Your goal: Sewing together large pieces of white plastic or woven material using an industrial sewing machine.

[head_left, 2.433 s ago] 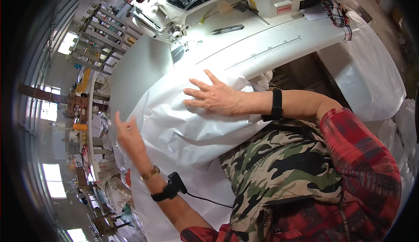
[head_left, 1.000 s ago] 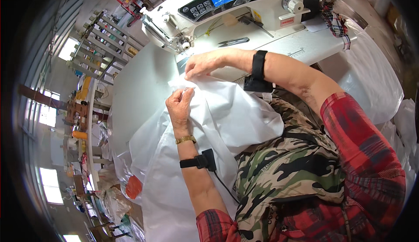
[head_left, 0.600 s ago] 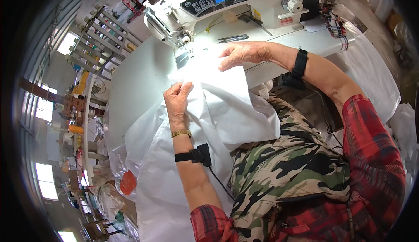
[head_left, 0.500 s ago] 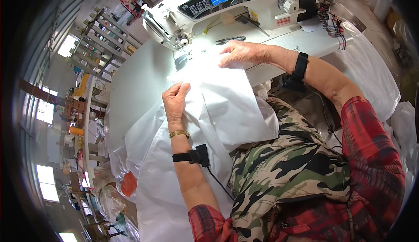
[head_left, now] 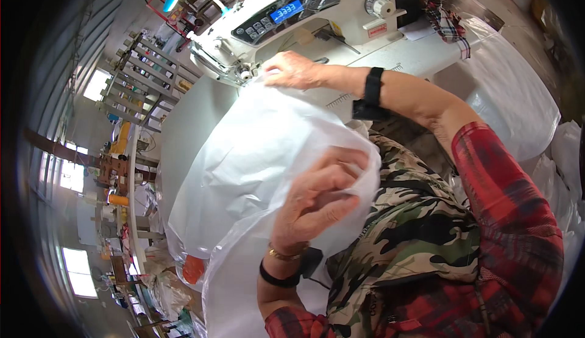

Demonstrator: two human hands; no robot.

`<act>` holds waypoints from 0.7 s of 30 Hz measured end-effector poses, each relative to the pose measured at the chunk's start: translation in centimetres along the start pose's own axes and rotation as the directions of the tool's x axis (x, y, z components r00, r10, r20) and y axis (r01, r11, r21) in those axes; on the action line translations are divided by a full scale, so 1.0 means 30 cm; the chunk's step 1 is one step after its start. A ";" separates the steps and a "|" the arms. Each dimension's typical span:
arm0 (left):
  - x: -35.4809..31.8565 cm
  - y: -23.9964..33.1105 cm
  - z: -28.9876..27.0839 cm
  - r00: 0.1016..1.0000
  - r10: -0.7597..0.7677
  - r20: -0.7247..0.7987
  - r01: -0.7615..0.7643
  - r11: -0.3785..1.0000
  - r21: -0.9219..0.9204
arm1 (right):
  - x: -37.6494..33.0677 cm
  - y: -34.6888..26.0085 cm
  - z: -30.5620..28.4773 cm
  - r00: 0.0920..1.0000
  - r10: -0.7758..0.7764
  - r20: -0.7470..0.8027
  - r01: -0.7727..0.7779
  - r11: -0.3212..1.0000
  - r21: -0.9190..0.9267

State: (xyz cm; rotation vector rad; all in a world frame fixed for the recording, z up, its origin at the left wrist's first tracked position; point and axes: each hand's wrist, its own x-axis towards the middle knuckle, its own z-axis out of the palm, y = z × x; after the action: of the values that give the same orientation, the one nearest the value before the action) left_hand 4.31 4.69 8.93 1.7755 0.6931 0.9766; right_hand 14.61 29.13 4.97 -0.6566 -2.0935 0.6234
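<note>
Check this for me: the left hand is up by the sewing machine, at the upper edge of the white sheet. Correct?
Wrong hand: the head view shows the right hand up by the sewing machine, at the upper edge of the white sheet; the left hand is lower, nearer the camouflage apron.

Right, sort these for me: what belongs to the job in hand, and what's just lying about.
Likely in use: white sheet, touched by right hand; sewing machine, just beyond.
Likely lying about: plaid cloth, right of the machine; orange spool, background left.
</note>
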 end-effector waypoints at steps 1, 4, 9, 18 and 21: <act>0.006 -0.020 0.035 0.996 -0.032 0.083 0.053 0.963 -0.265 | 0.009 -0.047 0.025 1.000 0.026 0.005 -0.026 1.000 -0.016; 0.021 -0.078 0.100 0.993 -0.060 0.098 0.110 0.747 -0.656 | -0.057 -0.213 0.097 0.977 -0.024 0.210 -0.075 0.888 0.453; -0.035 -0.057 0.038 0.806 -0.172 -0.566 -0.090 0.910 -0.405 | -0.213 -0.351 0.074 0.821 -0.553 -0.141 0.512 0.605 0.610; -0.108 -0.013 -0.106 0.762 0.233 -0.605 0.236 0.770 0.593 | -0.301 -0.324 -0.054 0.983 0.067 0.171 -0.141 0.870 0.472; -0.103 -0.012 -0.145 0.767 0.331 -0.550 0.234 0.654 0.719 | -0.346 -0.337 -0.091 0.975 0.041 0.220 -0.204 0.568 0.797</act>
State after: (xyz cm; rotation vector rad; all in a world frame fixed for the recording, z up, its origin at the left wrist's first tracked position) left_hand -1.02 4.40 8.58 2.1582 1.7278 1.5164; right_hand 19.90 15.51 6.95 -0.1892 -1.6209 1.6580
